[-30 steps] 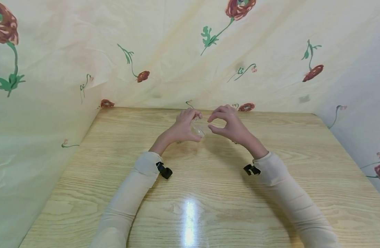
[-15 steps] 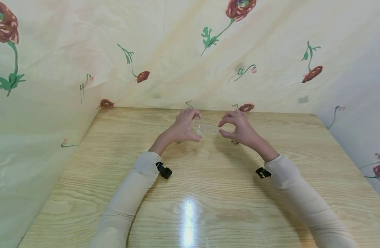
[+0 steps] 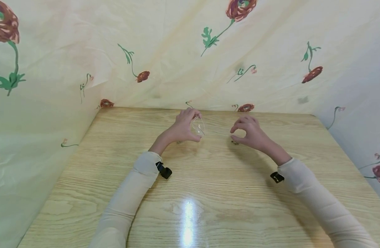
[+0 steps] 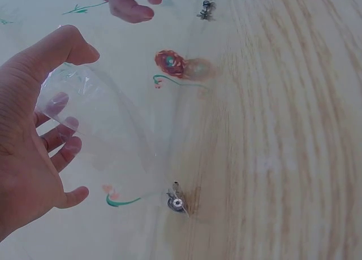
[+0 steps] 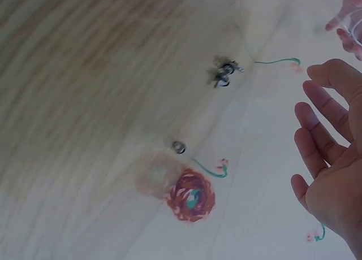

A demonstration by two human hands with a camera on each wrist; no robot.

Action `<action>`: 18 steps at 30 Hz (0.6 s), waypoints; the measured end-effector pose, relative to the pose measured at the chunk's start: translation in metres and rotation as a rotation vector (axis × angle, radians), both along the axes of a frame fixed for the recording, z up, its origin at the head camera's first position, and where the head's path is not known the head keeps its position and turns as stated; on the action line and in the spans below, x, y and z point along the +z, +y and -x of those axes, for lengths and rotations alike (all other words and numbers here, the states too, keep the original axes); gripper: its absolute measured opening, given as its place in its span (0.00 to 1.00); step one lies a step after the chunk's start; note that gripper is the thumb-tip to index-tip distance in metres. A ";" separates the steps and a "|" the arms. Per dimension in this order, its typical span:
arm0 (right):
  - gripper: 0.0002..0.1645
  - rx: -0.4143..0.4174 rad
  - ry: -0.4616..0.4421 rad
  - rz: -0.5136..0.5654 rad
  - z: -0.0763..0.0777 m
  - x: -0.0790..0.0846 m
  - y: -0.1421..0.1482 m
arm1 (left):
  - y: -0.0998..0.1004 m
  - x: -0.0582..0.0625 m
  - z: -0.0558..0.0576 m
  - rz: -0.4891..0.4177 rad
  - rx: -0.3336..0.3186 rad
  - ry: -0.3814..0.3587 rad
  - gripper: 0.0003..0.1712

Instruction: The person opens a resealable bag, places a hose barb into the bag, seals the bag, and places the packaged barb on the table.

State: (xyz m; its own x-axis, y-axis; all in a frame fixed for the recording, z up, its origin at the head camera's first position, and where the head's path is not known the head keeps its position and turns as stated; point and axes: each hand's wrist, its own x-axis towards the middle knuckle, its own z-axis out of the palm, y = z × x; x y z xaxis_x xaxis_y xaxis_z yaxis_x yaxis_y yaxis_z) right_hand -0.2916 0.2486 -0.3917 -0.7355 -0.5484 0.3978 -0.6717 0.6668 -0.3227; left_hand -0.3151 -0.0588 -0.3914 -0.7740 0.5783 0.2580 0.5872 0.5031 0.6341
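Observation:
My left hand [image 3: 184,128] holds a clear plastic bag [image 3: 198,126] up above the table, its thin film spread between curved fingers. The bag [image 4: 102,110] is see-through in the left wrist view, and I cannot make out anything inside it. Well to the right, my right hand [image 3: 251,134] hovers with thumb and fingers bent and apart, nothing between them. Just under its thumb a small cluster of metal parts [image 3: 235,142] lies on the table. More small metal pieces [image 4: 176,202] lie near the left hand; their exact kind is too small to tell.
The wood-grain table [image 3: 208,206] reaches back to a flower-printed sheet [image 3: 171,62] behind and at the sides. In the right wrist view a single metal ring-like piece [image 5: 179,147] lies apart from the cluster. Black straps [image 3: 163,171] sit on both wrists.
My right hand has moved away from the bag, rightward and nearer to me, over by the metal parts. The left hand stays in place with the bag.

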 end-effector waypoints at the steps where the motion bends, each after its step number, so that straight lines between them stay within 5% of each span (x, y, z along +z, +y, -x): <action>1: 0.07 -0.007 -0.005 -0.007 0.000 -0.001 0.002 | 0.000 0.000 0.000 0.000 0.000 -0.001 0.41; 18: 0.04 -0.055 -0.103 -0.125 -0.005 -0.006 0.026 | 0.000 -0.001 0.001 -0.002 -0.003 -0.005 0.39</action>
State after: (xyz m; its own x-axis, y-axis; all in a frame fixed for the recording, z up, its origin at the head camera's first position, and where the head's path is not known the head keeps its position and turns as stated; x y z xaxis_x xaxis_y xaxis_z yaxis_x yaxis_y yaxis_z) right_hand -0.2863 0.2741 -0.3980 -0.7993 -0.5465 0.2500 -0.6006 0.7413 -0.2997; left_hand -0.3160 -0.0592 -0.3927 -0.7737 0.5798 0.2553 0.5854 0.5003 0.6380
